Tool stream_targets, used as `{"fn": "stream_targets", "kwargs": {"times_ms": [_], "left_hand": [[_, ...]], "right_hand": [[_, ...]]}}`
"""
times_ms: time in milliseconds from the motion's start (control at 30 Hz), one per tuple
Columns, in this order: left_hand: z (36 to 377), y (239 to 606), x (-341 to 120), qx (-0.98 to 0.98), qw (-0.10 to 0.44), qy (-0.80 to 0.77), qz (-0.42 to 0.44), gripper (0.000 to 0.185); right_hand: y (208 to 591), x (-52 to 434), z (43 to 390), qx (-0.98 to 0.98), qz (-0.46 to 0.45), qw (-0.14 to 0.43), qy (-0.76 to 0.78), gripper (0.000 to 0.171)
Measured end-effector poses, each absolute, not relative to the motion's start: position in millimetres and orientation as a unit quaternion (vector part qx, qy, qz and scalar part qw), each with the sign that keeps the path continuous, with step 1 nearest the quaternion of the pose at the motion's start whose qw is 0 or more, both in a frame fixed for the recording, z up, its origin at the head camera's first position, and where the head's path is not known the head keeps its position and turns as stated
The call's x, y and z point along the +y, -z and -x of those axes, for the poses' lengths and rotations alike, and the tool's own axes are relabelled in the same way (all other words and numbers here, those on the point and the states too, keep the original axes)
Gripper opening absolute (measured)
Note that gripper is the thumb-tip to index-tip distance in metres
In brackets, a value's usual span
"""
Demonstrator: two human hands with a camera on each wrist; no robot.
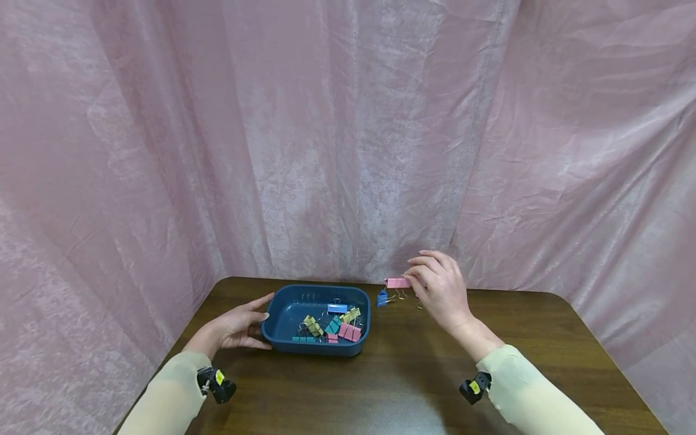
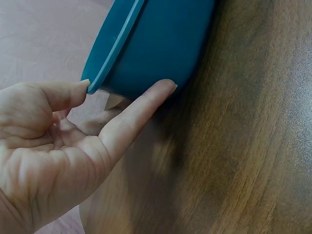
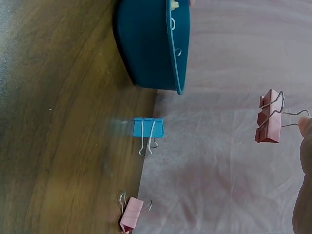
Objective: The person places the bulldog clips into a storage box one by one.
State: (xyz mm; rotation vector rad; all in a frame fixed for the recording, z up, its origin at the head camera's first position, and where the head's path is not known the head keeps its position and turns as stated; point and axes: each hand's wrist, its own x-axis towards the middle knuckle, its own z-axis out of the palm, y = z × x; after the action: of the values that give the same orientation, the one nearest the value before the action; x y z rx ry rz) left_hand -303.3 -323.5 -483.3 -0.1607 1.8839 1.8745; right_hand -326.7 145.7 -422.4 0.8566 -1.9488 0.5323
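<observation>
My right hand (image 1: 441,291) pinches a pink binder clip (image 3: 269,117) by one wire handle, holding it up above the table's far edge. Below it on the wood lies a blue binder clip (image 3: 148,127), with a smaller pink binder clip (image 3: 131,213) farther along. In the head view my hand mostly hides that smaller one. A dark blue plastic bin (image 1: 315,348) stands to the left, containing several binder clips in blue, yellow, teal and pink. Around its left end my left hand (image 1: 239,326) is spread, thumb at the rim and straight fingers touching the outer wall (image 2: 156,53).
The brown wooden table (image 1: 337,393) has rounded far corners. A pink velvet curtain (image 1: 348,151) hangs right behind its back edge and along the sides. Each wrist wears a small black camera (image 1: 475,388).
</observation>
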Motion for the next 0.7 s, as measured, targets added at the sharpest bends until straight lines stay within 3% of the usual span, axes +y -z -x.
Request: {"fn": "stream_targets", "kwargs": {"times_ms": [700], "left_hand": [[303.7, 483.3, -323.8, 0.685, 0.238, -0.686, 0.056, 0.061]], "right_hand": [[423.5, 126.3, 331.2, -0.793, -0.349, 0.449, -0.22, 0.005]]}}
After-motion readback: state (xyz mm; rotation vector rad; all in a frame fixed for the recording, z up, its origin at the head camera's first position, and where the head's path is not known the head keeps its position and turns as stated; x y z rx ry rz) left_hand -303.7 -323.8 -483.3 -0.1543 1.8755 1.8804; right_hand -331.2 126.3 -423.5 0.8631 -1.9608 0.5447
